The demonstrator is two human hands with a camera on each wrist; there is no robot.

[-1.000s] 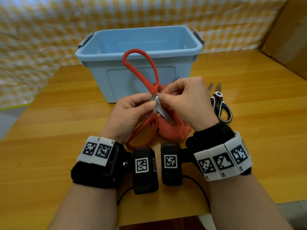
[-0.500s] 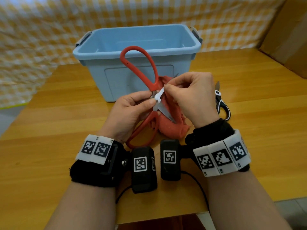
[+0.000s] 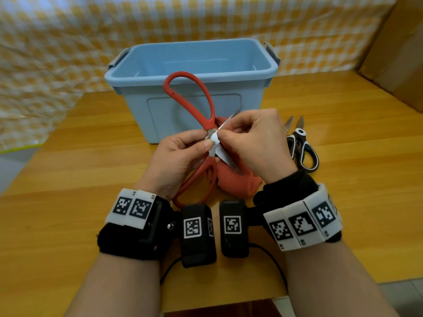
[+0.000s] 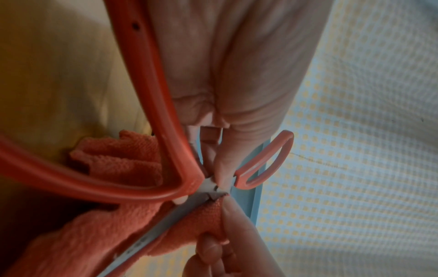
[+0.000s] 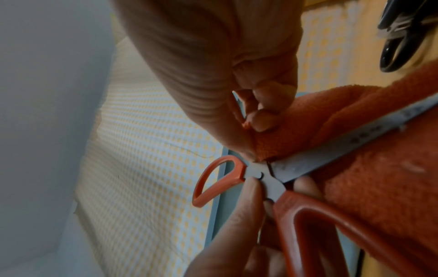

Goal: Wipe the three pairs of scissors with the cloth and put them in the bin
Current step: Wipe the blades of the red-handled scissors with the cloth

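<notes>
While the left hand pinches the red scissors, the right hand pinches the cloth

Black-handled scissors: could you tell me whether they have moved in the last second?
No. The black-handled scissors lie on the table in the same spot, just right of the blue bin.

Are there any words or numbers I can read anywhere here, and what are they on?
None can be read as words.
Red scissors blade: small dark marks, seen in the right wrist view, too blurred to read.
Wristband tags: black-and-white square code patterns; tiny characters beneath them, too small to read.
Black camera boxes: code patterns only.
Blue bin, orange cloth, black scissors: no text visible.
</notes>
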